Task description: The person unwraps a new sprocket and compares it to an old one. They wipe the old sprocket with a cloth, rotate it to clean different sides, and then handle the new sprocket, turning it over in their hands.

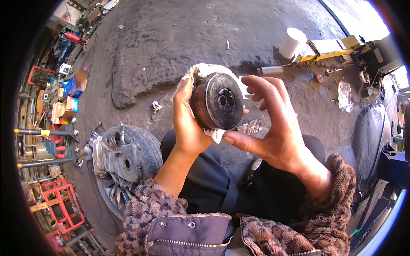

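Note:
My left hand holds up a round, dark metal part. Its flat face points mostly toward me, with a black, greasy recess around the center hole. A toothed edge shows low on its far side. A crumpled white paper towel lies between the palm and the part and sticks out at the top and bottom. Just right of the part is my right hand, fingers curved and spread, with nothing visible in them. Its thumb tip is close to the lower corner of the towel; whether they touch I cannot tell.
On the left, a cast metal housing lies on a wheel with its tire. A paper roll stands by a yellow metal frame; a metal cylinder lies nearby. Boxes and a red metal frame line the left.

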### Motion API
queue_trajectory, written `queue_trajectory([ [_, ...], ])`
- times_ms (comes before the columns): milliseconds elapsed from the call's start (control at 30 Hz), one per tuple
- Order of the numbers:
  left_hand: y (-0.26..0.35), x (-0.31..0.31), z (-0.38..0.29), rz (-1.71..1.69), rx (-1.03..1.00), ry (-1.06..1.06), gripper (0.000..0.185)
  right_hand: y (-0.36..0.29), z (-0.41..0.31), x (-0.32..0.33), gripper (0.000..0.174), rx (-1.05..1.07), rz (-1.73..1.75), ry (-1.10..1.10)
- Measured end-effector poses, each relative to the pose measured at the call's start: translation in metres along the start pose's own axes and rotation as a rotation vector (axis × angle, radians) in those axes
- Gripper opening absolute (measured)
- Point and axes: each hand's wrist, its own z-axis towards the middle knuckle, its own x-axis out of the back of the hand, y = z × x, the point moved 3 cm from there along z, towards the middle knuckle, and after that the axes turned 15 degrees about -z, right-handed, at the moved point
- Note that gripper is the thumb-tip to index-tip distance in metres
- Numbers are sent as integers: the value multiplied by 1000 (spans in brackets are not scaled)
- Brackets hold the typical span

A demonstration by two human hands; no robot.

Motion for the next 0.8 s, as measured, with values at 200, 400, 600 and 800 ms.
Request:
queue_trajectory([
  [200, -17, 18, -8, 162, -19, 193, 48, 17, -1, -18, 99, -14, -13, -154],
  [400, -25, 32, -12, 283, -4, 249, 43, 41, -7, -33, 97, -38, 90, -340],
  [600, -26, 38, -8, 394, -104, 243, 41, 46, -7, -39, 93, -106, 219, -394],
  [800, -19, 31, -9, 631, -195, 157, 38, 45, -9, -51, 88, -212, 364, -414],
])
